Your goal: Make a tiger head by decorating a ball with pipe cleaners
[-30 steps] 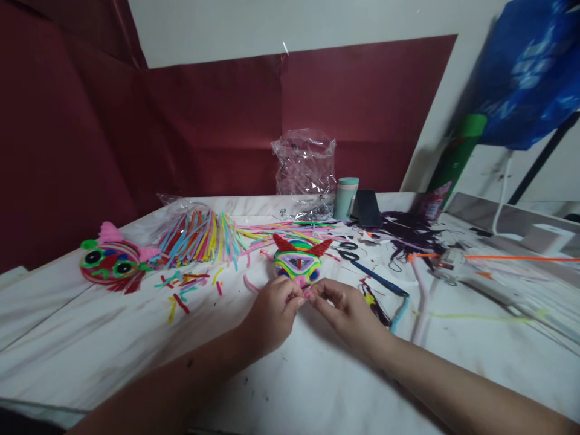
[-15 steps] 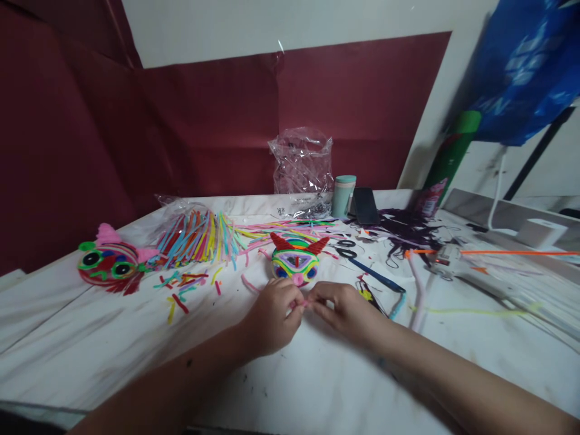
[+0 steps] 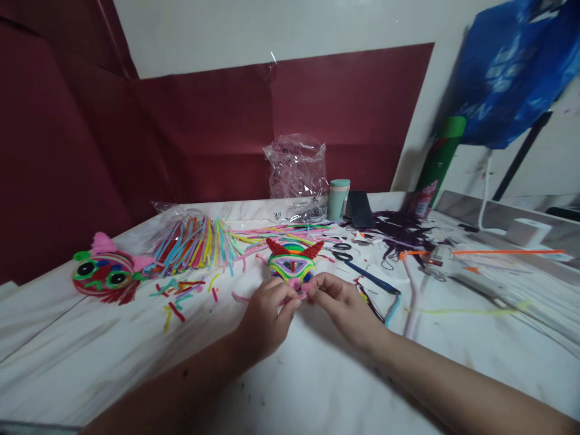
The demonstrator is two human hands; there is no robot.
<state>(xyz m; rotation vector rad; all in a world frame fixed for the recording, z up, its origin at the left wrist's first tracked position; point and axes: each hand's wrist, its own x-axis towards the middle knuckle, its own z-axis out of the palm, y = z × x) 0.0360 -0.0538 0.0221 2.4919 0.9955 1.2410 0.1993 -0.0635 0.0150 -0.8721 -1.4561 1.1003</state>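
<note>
A small, pink, fuzzy strip (image 3: 303, 293) is pinched between the thumb and fingertips of the left hand (image 3: 268, 311) and of the right hand (image 3: 347, 307); the double grip apparently steadies the soft piece. Just behind, a rounded, multicoloured, red-horned face of fuzzy stems (image 3: 292, 266) is set on the white marbled tabletop (image 3: 181, 377), between its near and far edges, presumably for easy reach. Toward the far edge, a multicoloured bundle of fuzzy stems (image 3: 194, 244) is stored. Near the left edge, a pink-eared face (image 3: 105, 273) is placed, apparently to leave working room.
</note>
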